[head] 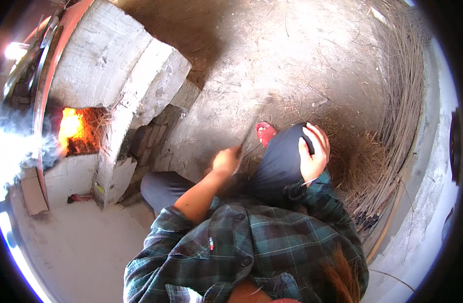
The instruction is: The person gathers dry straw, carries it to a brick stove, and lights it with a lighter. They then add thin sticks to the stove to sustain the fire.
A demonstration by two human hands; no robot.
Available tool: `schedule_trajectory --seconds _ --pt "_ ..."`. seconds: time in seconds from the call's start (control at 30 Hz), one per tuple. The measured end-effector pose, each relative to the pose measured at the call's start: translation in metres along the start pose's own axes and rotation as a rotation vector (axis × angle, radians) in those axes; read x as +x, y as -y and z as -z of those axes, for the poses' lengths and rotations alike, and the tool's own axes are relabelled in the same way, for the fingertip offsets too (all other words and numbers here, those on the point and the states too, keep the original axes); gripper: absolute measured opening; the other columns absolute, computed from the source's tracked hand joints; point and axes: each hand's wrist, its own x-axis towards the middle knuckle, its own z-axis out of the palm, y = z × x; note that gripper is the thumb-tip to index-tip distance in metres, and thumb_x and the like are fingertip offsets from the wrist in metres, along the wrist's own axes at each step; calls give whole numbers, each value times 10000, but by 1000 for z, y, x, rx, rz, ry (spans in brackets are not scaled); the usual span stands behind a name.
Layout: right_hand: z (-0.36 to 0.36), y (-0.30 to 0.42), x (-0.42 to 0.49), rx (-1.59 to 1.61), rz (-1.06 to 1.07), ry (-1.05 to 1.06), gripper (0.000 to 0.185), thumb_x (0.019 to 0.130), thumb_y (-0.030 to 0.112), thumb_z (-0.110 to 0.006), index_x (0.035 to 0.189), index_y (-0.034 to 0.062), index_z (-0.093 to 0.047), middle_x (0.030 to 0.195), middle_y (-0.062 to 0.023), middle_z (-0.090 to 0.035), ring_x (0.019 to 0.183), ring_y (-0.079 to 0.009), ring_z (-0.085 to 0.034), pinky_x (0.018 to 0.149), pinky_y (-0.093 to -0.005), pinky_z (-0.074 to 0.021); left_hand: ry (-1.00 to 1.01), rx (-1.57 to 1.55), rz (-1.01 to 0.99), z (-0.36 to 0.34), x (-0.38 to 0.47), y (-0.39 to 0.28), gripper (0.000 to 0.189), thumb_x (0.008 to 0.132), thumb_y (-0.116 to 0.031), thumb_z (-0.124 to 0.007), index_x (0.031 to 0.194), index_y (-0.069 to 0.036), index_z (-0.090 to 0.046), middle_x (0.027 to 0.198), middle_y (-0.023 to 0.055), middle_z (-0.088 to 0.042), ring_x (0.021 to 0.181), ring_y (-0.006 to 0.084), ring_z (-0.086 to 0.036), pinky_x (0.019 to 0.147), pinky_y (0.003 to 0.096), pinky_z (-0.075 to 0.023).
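Note:
My left hand (226, 163) is closed around a long thin rod or stick (250, 128), blurred, that slants up and away over the floor; its material cannot be told. My right hand (315, 153) rests on my bent right knee, fingers spread over the dark trousers (279, 159); it holds nothing. Just beyond that knee shows a foot in a red slipper (265, 133). To the left, flames (72, 127) burn in the square mouth of a masonry stove (99, 57), with thin twigs (102, 119) at its right side.
White smoke (12, 151) drifts at the far left beside the stove. Long dry stalks (403, 94) lie along the right wall, and a heap of dry straw or needles (362, 159) is right of my knee. Bricks (150, 138) sit beside the stove. Plant bits litter the floor (292, 49).

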Motion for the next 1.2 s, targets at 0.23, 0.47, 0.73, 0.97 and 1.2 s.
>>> schedule_trajectory --seconds 0.23,0.47,0.73,0.97,1.2 --pt "3 -2 0 14 -19 -6 219 718 106 -554 917 21 -587 1000 -103 -566 963 -287 -503 860 -369 -363 -38 264 -225 66 7 -12 351 797 -295 -480 1135 -199 -484 945 164 -575 855 313 -563 741 392 -446" --pt "-10 -28 29 123 -217 415 250 777 198 -516 913 3 -590 910 -144 -596 856 -274 -567 772 -314 -424 -79 641 -84 164 -71 124 499 695 -56 -456 1174 -195 -458 851 142 -582 778 303 -570 667 386 -460" --pt "-48 22 73 -361 -36 1107 248 732 280 -442 805 133 -629 885 -117 -597 816 -317 -563 697 -378 -443 -78 613 277 141 -210 256 412 719 -80 -443 1116 -186 -473 824 141 -587 789 309 -569 660 394 -460" --pt "-131 19 14 353 -261 1392 190 820 145 -448 873 37 -595 636 -92 -621 550 -165 -599 556 -284 -464 22 587 344 89 -286 319 329 743 -115 -441 1055 -190 -514 753 138 -594 714 308 -580 600 404 -460" --pt "-157 20 -8 72 -160 1383 129 786 103 -510 857 39 -596 670 -92 -615 561 -148 -593 523 -269 -458 119 731 408 55 -294 381 335 769 -172 -505 1103 -194 -483 947 87 -579 901 249 -545 676 349 -452"
